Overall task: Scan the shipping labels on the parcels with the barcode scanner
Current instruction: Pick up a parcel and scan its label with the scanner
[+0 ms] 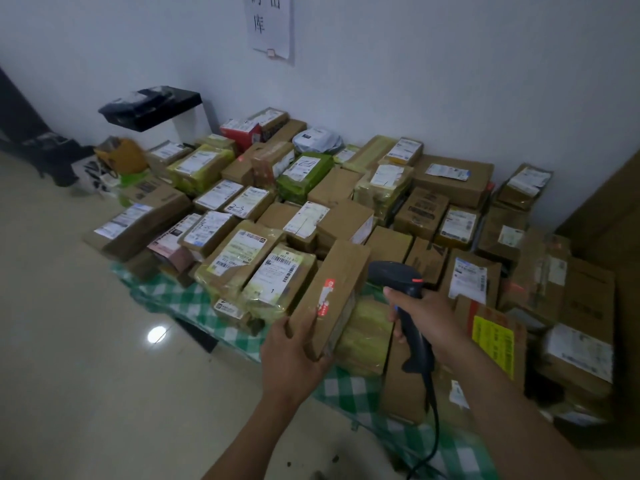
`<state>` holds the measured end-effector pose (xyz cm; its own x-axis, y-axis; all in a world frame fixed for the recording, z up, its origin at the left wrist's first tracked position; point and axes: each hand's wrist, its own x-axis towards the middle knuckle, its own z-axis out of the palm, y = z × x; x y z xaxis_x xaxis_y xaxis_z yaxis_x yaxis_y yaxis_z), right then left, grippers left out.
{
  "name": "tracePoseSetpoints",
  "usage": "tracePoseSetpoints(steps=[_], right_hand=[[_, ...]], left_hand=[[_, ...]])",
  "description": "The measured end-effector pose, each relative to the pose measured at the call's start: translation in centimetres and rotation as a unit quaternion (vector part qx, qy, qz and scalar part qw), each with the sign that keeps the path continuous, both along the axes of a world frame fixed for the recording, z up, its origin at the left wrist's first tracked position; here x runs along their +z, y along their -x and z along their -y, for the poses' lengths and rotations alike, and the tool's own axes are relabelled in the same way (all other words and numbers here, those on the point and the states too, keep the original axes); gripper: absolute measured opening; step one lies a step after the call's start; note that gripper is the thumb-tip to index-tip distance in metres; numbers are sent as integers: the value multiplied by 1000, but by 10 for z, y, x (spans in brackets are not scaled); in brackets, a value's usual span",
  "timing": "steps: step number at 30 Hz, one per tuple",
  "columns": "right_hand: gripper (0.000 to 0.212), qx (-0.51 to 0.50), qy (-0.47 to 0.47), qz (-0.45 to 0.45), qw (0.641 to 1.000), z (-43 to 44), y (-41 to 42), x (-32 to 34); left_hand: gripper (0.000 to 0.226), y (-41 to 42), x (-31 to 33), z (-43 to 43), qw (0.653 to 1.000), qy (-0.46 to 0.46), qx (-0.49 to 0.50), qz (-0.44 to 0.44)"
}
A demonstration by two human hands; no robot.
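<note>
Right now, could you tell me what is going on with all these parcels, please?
A person is working through a pile of parcels laid on a green checked cloth. The left hand grips the near end of a long brown carton, whose visible face shows only a red-and-white sticker. The right hand holds a black barcode scanner just beside that carton, aimed over the pile. Many surrounding parcels lie with white labels facing up.
</note>
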<state>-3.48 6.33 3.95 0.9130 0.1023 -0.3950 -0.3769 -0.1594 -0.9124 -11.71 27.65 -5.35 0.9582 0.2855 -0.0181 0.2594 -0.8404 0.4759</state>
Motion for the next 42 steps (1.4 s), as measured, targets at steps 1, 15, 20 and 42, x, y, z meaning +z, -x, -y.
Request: tracePoseSetpoints(steps=[1,15,20,42], right_hand=[[25,-3,-2,-3,1000,0,0,-1],[36,-23,49,-34,998,4,6,-10],[42,-58,80,0,995,13,1,-2],[20,-188,116,79,972,115,-188,76]], left_hand=[[89,2,-4,-4,1000,-6,0,-15],[71,-20,-48,7,988,-49,-78,-126],[63,-29,-45,6,985,-26,-131,-112],[56,-300,88,110,947,-122,-298,3]])
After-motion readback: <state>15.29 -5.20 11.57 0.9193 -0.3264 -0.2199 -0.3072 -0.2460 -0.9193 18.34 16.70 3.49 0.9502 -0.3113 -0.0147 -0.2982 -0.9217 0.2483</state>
